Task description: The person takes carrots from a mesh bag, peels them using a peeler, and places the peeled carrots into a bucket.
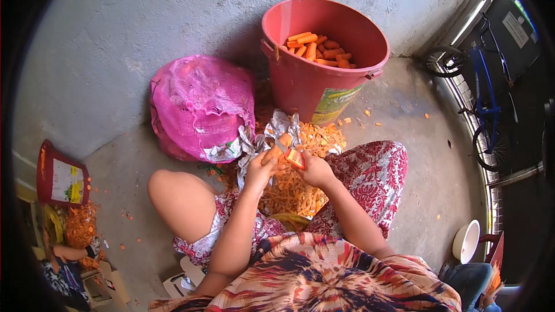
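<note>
My left hand (pixel 262 169) is closed around a carrot (pixel 284 140) held over the peelings. In my right hand (pixel 317 171) is a small knife (pixel 295 157) with a red-orange and yellow handle. Its short metal blade lies against or very near the carrot's side; the exact contact cannot be made out. Below both hands, a heap of carrot peelings (pixel 296 192) spreads between my legs. Cut carrots (pixel 312 49) fill part of the large red bucket (pixel 289 89) just beyond the heap.
A pink mesh sack (pixel 196 104) leans by the wall. Another person (pixel 66 263) sits at far left near a red tub (pixel 60 176) and peelings. At right are a blue bicycle (pixel 484 98), a white basin (pixel 466 241) and part of another person (pixel 471 283).
</note>
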A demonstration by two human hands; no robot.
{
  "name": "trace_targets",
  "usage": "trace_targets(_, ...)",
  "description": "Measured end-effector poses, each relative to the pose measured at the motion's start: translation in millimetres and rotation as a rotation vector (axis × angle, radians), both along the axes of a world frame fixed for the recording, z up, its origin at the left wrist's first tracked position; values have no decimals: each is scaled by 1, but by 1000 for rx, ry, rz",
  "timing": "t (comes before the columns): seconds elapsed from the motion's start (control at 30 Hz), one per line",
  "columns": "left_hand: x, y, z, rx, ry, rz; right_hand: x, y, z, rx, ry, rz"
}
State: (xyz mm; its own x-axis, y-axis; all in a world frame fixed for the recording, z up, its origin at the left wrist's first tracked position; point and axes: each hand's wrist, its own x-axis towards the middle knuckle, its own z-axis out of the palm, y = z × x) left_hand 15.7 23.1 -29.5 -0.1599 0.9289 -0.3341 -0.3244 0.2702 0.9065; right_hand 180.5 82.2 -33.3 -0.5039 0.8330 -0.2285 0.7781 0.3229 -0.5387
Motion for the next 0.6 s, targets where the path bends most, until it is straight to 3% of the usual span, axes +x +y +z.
trace_targets(0.23, 1, 0, 2, -18, -72, 36, -4, -2, -4, 70, -60, -56)
trace_targets(0.33, -2, 0, 1, -23, -118, 47, 1, 0, -8, -146, 456, 32)
trace_targets(0.43, -6, 2, -10, -13, -179, 45, 3, -5, 27, -639, 465, 33)
trace_targets(0.6, -9, 3, -18, 55, -172, -7, 3, -5, 26, -701, 513, 46)
